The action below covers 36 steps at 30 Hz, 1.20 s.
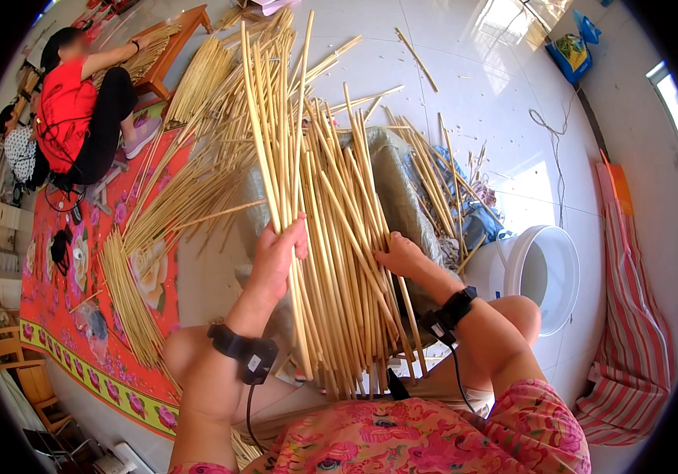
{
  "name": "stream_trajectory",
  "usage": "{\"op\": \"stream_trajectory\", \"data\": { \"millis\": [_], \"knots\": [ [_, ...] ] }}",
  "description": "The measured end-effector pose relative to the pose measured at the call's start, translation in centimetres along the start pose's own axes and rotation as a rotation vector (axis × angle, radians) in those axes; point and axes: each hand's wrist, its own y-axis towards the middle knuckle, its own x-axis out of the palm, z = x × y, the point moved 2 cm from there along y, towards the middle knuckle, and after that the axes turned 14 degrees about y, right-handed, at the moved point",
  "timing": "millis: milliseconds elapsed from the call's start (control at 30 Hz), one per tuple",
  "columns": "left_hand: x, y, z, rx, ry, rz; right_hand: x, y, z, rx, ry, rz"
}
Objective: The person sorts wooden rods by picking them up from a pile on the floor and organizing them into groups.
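Observation:
My left hand point(280, 257) is closed round a bundle of long straw-coloured stalks point(269, 150), raised at a slant with their tops pointing away from me. In front of me a large heap of similar stalks point(327, 276) lies lengthwise over my lap and a support draped in grey-green sheeting point(398, 178). At the heap's right side is my right hand point(406, 257), its fingers pinched on stalks there; how many they hold is hidden. Both wrists wear black bands with cables.
More stalks point(216, 79) lie in piles at far left and on the red floral mat point(153, 272). Another person point(70, 118) crouches at a wooden bench point(173, 51). To the right stand a white bucket point(525, 268), blue plastic with scraps point(473, 221), and striped cloth point(631, 316).

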Motion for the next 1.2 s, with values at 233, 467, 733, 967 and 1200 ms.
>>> {"op": "stream_trajectory", "data": {
  "millis": [233,467,733,967,1200],
  "knots": [
    [0.3,0.1,0.0,0.0,-0.016,0.0,-0.4,0.3,-0.1,-0.02,0.155,0.169],
    [0.3,0.3,0.0,-0.021,0.006,0.004,-2.7,0.6,-1.0,-0.075,0.251,0.324],
    [0.3,0.4,0.0,-0.008,-0.003,-0.011,-5.2,1.7,-1.5,-0.25,0.198,0.456],
    [0.2,0.1,0.3,-0.007,-0.03,0.006,-1.1,0.6,-0.1,0.169,0.226,0.052],
    [0.3,0.3,0.1,-0.01,-0.021,-0.012,1.5,2.2,3.1,0.166,0.375,-0.063]
  ]
}}
